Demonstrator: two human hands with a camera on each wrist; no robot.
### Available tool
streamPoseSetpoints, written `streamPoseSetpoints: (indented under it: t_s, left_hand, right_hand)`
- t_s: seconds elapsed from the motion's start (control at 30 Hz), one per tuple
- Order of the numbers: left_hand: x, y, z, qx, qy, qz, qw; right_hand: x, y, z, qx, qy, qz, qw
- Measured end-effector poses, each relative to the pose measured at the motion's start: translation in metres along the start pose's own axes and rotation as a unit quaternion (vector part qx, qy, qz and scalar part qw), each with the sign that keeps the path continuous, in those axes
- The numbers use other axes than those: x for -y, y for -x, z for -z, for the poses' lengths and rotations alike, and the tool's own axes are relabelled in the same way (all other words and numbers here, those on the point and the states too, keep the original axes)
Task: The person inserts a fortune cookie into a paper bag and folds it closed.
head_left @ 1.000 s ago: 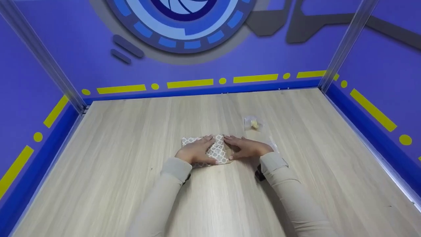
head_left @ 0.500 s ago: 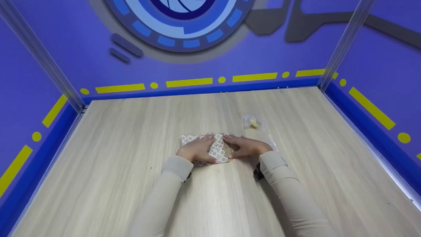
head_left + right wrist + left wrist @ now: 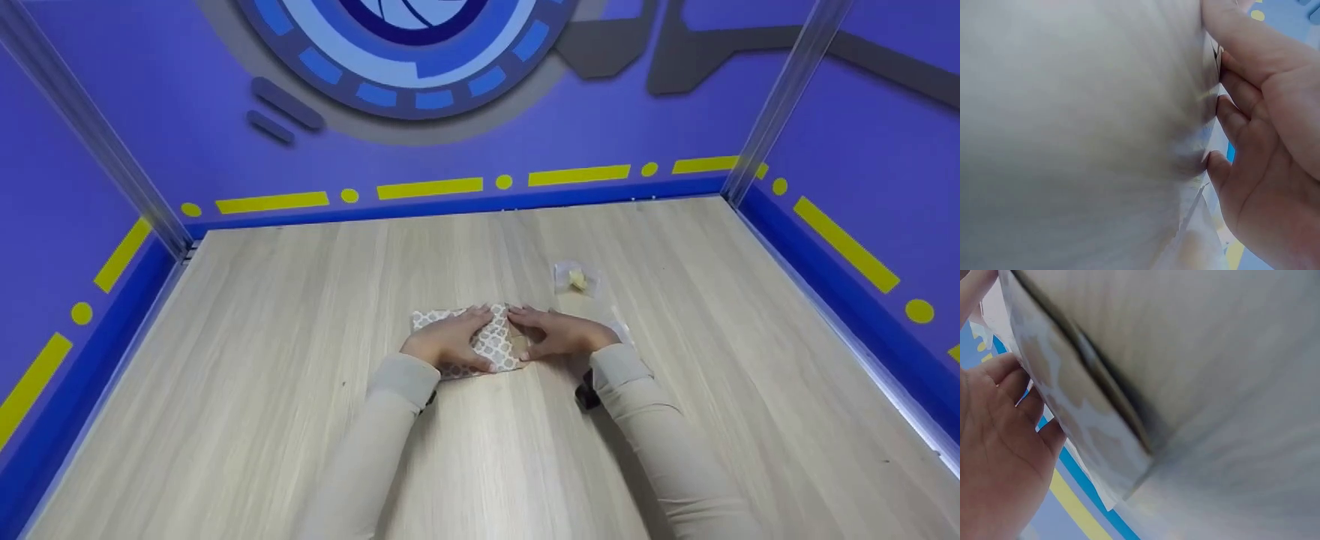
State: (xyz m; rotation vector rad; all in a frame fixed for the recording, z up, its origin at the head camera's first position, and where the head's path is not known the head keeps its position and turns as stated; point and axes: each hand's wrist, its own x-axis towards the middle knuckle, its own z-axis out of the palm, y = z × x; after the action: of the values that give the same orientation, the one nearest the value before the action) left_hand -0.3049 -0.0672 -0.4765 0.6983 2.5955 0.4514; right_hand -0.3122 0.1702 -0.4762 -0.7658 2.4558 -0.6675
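Note:
A flat package (image 3: 495,345) in white paper with a grey-beige lattice pattern lies on the table in the head view. My left hand (image 3: 450,340) rests over its left part, fingers pointing to the far edge, thumb at the near edge. At the package's right end, a brown part (image 3: 519,343) shows, and my right hand (image 3: 559,334) touches there with fingertips and thumb spread apart. The left wrist view shows the patterned side (image 3: 1067,388) and a slightly gaping dark edge beneath my left hand (image 3: 1005,444). In the right wrist view, fingertips of my right hand (image 3: 1264,140) press along an edge.
Beyond my right hand, a small clear plastic piece (image 3: 561,279) lies on the wooden table (image 3: 285,360) with a crumpled yellowish bit (image 3: 577,280) on it. Another clear sheet edge (image 3: 621,330) shows by my right wrist. Blue-purple panels (image 3: 420,165) wall the back and sides.
Both hands keep nearly the same place on the package. The head view has shifted slightly.

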Motion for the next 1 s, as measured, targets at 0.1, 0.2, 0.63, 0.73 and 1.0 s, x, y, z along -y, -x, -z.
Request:
streamPoseSetpoints:
  t_s: [0.1,0.2,0.63,0.73,1.0]
  left_hand:
    - [0.0002,-0.0013,0.0002,-0.002,0.002,-0.001,1.0]
    - [0.0,-0.0017,0.0013,-0.006,0.002,-0.006,1.0]
    - [-0.0014,-0.0002,0.0016,-0.02,-0.005,-0.015,0.9997]
    - [-0.0008,-0.0003,0.0014,-0.026,-0.008,-0.02,0.9994]
    - [0.0003,0.0001,0.0019,-0.042,-0.014,-0.037,0.9983]
  right_hand:
    - [-0.0009,0.0,0.0006,-0.001,0.001,0.001,1.0]
    - [-0.0014,0.0003,0.0008,-0.003,-0.001,0.0,1.0]
    - [-0.0004,0.0009,0.0008,0.002,0.006,-0.002,1.0]
    - [-0.0005,0.0009,0.001,0.004,0.01,0.006,0.9999]
    - [-0.0009,0.0003,0.0011,0.005,0.009,0.006,0.9999]
